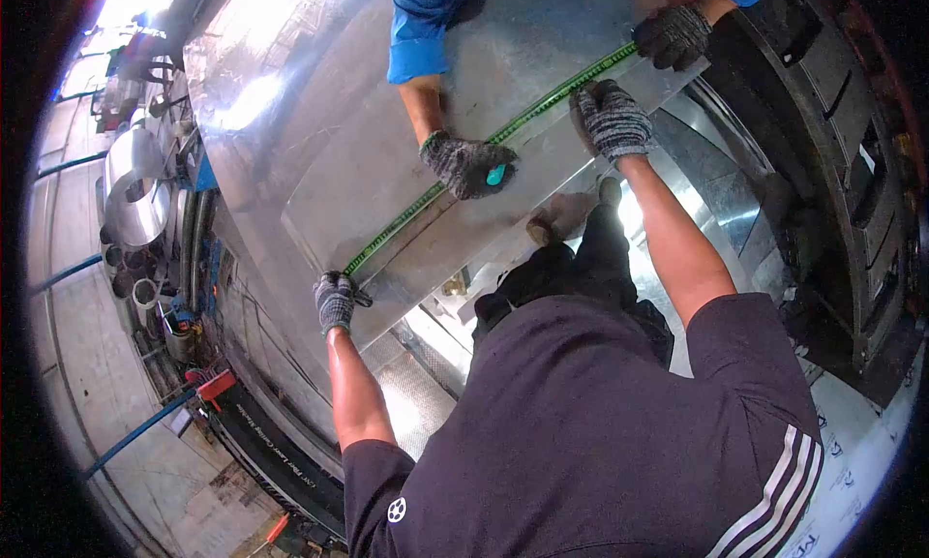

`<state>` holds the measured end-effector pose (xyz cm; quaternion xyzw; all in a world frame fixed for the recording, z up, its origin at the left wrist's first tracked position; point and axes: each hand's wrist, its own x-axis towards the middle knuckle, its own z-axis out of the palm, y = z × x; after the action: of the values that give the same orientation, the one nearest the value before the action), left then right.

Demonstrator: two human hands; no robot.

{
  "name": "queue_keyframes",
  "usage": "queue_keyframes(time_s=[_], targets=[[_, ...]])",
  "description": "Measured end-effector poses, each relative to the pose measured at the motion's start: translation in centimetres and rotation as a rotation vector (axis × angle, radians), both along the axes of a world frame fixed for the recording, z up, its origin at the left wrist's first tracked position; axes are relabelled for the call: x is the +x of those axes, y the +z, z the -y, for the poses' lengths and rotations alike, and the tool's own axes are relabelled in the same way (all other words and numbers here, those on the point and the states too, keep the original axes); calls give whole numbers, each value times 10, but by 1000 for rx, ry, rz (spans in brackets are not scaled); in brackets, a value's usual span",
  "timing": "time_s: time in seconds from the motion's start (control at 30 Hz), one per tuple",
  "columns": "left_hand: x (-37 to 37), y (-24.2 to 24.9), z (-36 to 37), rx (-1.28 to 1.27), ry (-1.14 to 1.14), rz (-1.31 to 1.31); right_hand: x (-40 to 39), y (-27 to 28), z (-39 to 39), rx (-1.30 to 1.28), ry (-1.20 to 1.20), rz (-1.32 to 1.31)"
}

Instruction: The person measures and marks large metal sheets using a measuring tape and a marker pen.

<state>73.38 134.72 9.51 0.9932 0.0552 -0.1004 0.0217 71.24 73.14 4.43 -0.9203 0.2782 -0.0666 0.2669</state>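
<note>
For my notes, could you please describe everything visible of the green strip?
The green strip is long and narrow, with dark markings; its material is unclear. Slightly bowed, it runs diagonally across the metal sheet. The left hand is at its lower end, the right hand beside it, a co-worker's hand at its upper end; their other hand covers its middle.

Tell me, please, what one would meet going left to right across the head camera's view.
Shiny metal roll, red block, the wearer's gloved left hand, a co-worker's gloved hand around a teal object, the wearer's gloved right hand, the co-worker's other gloved hand.
</note>
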Motion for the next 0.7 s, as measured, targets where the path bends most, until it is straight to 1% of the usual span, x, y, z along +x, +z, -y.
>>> queue_keyframes(time_s=[0.03,0.17,0.2,0.27,0.37,0.43,0.53,0.6,0.7], targets=[[0,2,2,1,28,-19,0,1,0,58,-31,-8],[0,6,10,26,62,-21,-1,2,1,62,-6,30],[1,6,11,24,60,-19,-1,2,1,56,0,34],[-1,8,10,19,-34,10,-1,2,0,55,8,33],[-1,7,11,18,17,1,1,0,1,58,-24,-7],[0,6,10,34,20,-7,1,2,0,31,-14,8],[-1,10,14,47,14,3,-2,12,-1,71,-6,-21],[-2,14,17,-2,0,-15,0,10,0,54,-11,-38],[0,12,17,24,27,-25,2,-1,1,33,-14,-26]])
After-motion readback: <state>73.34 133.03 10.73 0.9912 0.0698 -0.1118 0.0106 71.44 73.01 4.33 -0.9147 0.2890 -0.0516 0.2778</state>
